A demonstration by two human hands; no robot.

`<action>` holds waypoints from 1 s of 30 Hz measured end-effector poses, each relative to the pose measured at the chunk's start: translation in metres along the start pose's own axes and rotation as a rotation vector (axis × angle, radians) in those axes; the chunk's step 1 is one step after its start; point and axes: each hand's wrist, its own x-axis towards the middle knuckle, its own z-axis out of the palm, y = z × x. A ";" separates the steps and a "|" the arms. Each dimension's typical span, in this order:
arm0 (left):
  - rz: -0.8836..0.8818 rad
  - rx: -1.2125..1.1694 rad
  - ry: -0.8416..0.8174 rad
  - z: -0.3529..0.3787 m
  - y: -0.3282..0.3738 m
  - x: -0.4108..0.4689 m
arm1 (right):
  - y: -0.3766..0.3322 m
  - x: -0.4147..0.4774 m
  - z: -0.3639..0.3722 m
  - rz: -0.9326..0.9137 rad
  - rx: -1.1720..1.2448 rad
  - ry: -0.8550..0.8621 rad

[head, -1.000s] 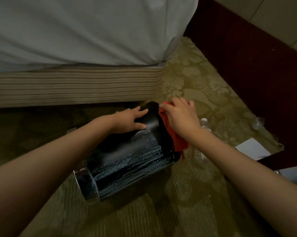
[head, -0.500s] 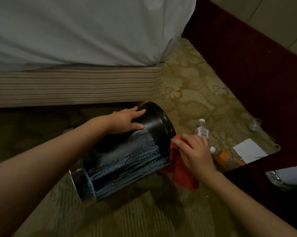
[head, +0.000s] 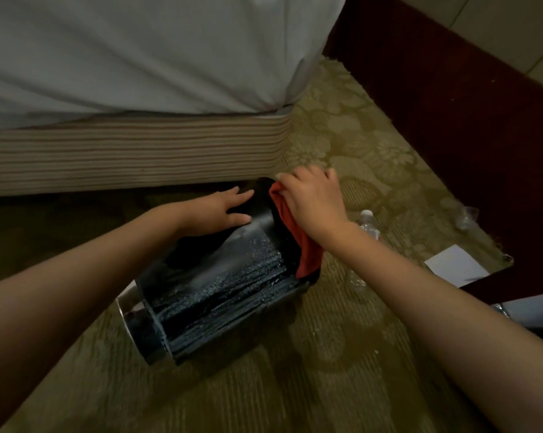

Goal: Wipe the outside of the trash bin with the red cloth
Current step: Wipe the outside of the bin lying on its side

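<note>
Head view: A black trash bin (head: pixel 220 292) lies on its side on the green carpet (head: pixel 295 385), near the middle of the picture. Its shiny metal end points to 7 o'clock and its other end points to 1 o'clock. The side that faces up looks wet and speckled.

The left hand (head: pixel 215 210) lies flat on top of the bin at about 11 o'clock from the bin's middle. Its fingers are straight and spread, and they press on the bin without gripping it.

The right hand (head: pixel 313 201) is at the bin's 1 o'clock end. Its fingers are bent over the red cloth (head: pixel 307 245) and hold it against that end of the bin. The cloth hangs down below the hand.

A bed with a white sheet (head: pixel 139 51) and a striped base (head: pixel 132 151) fills the 10 to 12 o'clock part. A clear water bottle (head: pixel 368 221) lies on the carpet just beside the right wrist, at 3 o'clock from the bin. A white paper (head: pixel 456 265) lies farther out at 3 o'clock.
</note>
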 end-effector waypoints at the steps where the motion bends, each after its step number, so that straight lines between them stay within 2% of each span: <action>1: -0.004 0.008 -0.010 0.001 0.002 -0.003 | -0.002 0.006 0.001 0.040 0.026 -0.017; 6: 0.011 0.014 -0.079 -0.007 -0.011 -0.021 | 0.020 0.007 0.002 0.147 0.183 -0.008; 7: -0.011 0.010 -0.110 -0.010 -0.019 -0.027 | 0.027 0.003 0.005 0.274 0.292 -0.009; 10: -0.104 0.029 -0.215 -0.019 -0.037 -0.046 | 0.043 -0.003 0.013 0.785 0.885 0.002; 11: -0.132 0.041 -0.243 -0.021 -0.040 -0.049 | 0.050 -0.002 0.012 0.896 1.005 0.073; 13: -0.164 0.064 -0.267 -0.023 -0.044 -0.052 | 0.062 0.006 -0.001 1.024 1.086 0.317; 15: -0.163 0.061 -0.256 -0.022 -0.047 -0.051 | 0.068 0.017 -0.025 0.960 1.015 0.555; 17: -0.152 0.034 -0.241 -0.022 -0.050 -0.050 | 0.057 0.027 -0.049 0.749 0.879 0.608; 19: -0.149 -0.014 -0.234 -0.021 -0.052 -0.051 | 0.031 0.027 -0.057 0.556 0.794 0.486; 21: -0.140 -0.051 -0.221 -0.019 -0.055 -0.053 | 0.004 0.017 -0.043 0.365 0.691 0.270; 24: -0.137 -0.085 -0.211 -0.019 -0.056 -0.056 | -0.033 -0.009 -0.014 0.120 0.413 -0.081; 25: -0.137 -0.091 -0.214 -0.020 -0.056 -0.057 | -0.034 -0.015 -0.008 0.065 0.348 -0.120; 28: -0.142 -0.091 -0.229 -0.022 -0.057 -0.060 | -0.015 -0.021 -0.014 -0.003 0.347 -0.155; 30: -0.159 -0.083 -0.243 -0.023 -0.059 -0.061 | -0.003 -0.021 -0.018 -0.123 0.226 -0.207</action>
